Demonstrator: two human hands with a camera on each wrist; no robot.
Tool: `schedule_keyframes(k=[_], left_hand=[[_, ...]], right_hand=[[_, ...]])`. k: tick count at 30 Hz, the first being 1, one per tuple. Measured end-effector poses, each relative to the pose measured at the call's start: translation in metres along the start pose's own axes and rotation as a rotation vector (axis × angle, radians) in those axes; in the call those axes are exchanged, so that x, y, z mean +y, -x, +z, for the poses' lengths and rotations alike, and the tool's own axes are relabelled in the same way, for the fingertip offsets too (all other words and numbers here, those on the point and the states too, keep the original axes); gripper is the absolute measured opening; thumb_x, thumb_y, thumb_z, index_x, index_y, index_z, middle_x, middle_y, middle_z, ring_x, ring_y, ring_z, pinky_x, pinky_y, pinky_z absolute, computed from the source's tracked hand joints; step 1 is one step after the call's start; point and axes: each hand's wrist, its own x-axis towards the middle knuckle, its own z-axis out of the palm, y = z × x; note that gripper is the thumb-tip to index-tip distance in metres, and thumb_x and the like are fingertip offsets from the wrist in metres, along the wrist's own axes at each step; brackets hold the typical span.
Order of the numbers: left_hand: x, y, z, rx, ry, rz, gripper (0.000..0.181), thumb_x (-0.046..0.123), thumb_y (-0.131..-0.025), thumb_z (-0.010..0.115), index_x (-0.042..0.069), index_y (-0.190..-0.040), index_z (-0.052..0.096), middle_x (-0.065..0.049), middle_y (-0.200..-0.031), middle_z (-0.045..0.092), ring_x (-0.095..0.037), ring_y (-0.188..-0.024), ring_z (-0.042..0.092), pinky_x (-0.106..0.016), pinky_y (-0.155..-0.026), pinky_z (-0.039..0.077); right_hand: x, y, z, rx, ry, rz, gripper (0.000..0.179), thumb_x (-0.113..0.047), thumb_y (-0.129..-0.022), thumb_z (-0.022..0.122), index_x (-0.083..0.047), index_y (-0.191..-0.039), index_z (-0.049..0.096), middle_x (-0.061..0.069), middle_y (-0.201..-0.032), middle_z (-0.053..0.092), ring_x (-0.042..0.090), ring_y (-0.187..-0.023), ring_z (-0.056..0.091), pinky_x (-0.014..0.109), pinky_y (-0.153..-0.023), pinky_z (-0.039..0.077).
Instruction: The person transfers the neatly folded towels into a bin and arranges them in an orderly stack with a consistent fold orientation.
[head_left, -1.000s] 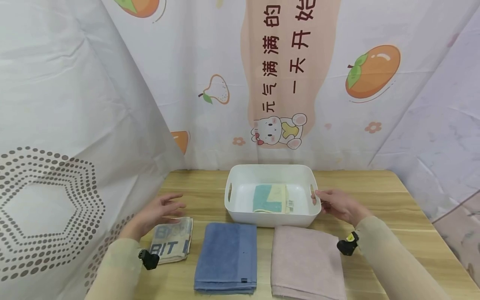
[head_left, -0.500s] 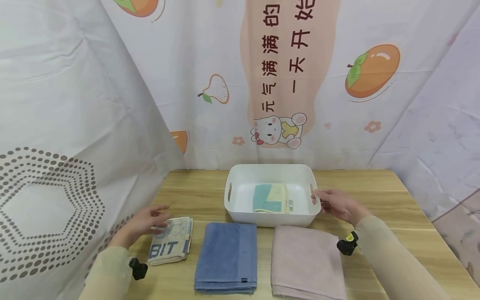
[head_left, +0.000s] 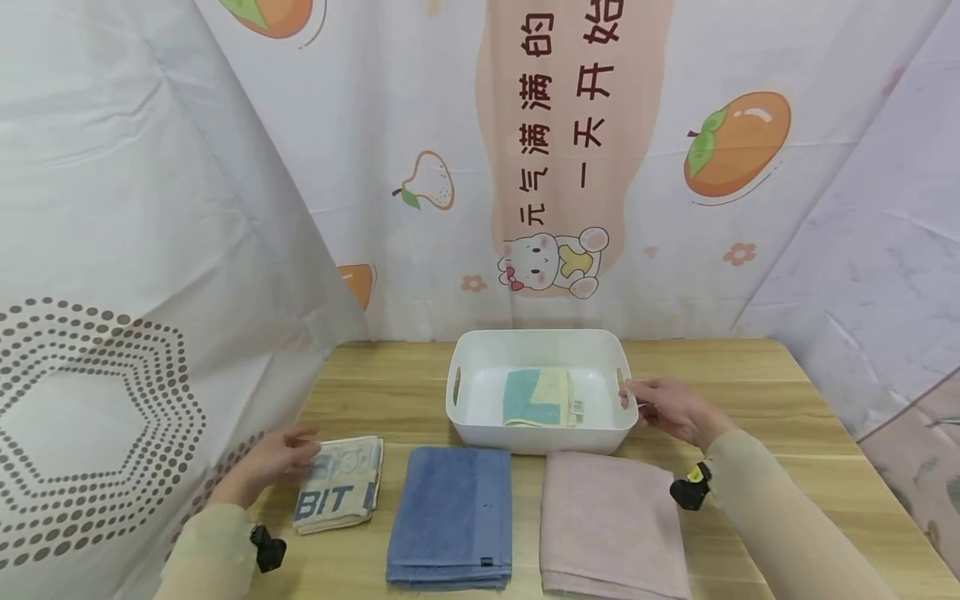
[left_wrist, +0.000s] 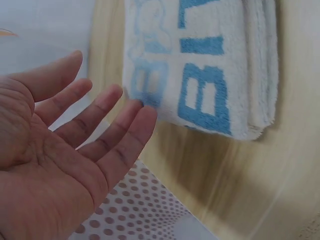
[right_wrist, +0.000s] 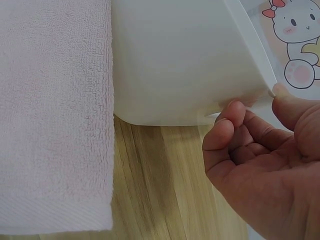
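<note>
A white plastic bin (head_left: 540, 439) stands at the back of the table, with a folded teal-and-cream towel (head_left: 536, 397) lying inside. My right hand (head_left: 678, 410) grips the bin's right end at the handle hole, its thumb over the rim (right_wrist: 267, 82) and fingers curled below. At the left, my left hand (head_left: 270, 462) is beside a folded white towel with blue lettering (head_left: 341, 487). In the left wrist view its palm shows, with relaxed fingers (left_wrist: 127, 135) at the edge of that towel; whether they touch it I cannot tell. Nothing lies in that palm.
A folded blue towel (head_left: 450, 517) and a folded pink towel (head_left: 611, 521) lie in front of the bin on the wooden table (head_left: 720, 367). A printed curtain (head_left: 420, 275) hangs behind the table, and a white sheet (head_left: 247, 250) hangs along its left side.
My left hand has moved left and down, from over the lettered towel to its left side. My right hand keeps its hold on the bin. The towels lie where they were.
</note>
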Motion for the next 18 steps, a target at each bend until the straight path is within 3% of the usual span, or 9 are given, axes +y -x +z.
schedule_keyframes(k=[8,14,18], left_hand=[[-0.017,-0.007,0.005,0.014,-0.021,-0.033,0.066,0.015,-0.099,0.067,-0.014,-0.15,0.035,-0.038,-0.137,0.048,-0.035,-0.111,0.063,-0.05,-0.092,0.056],[-0.024,-0.008,0.015,0.003,0.04,-0.051,0.075,0.008,-0.094,0.072,-0.015,-0.151,0.029,-0.042,-0.138,0.044,-0.029,-0.098,0.068,-0.046,-0.081,0.06],[-0.026,-0.01,0.018,0.011,0.062,-0.073,0.077,0.002,-0.093,0.07,-0.013,-0.154,0.025,-0.04,-0.134,0.049,-0.029,-0.094,0.069,-0.046,-0.077,0.06]], right_hand=[[0.0,0.0,0.001,0.0,0.005,0.011,0.043,-0.03,-0.112,0.042,0.008,-0.124,0.057,0.004,-0.105,0.06,0.016,-0.088,0.054,0.029,-0.077,0.049],[-0.001,0.001,0.001,-0.007,-0.004,0.013,0.046,-0.03,-0.112,0.042,0.011,-0.129,0.053,0.003,-0.105,0.06,0.016,-0.088,0.054,0.029,-0.078,0.049],[-0.001,0.001,0.001,-0.01,-0.004,0.013,0.044,-0.03,-0.112,0.042,0.01,-0.127,0.055,0.002,-0.102,0.061,0.015,-0.087,0.053,0.029,-0.077,0.048]])
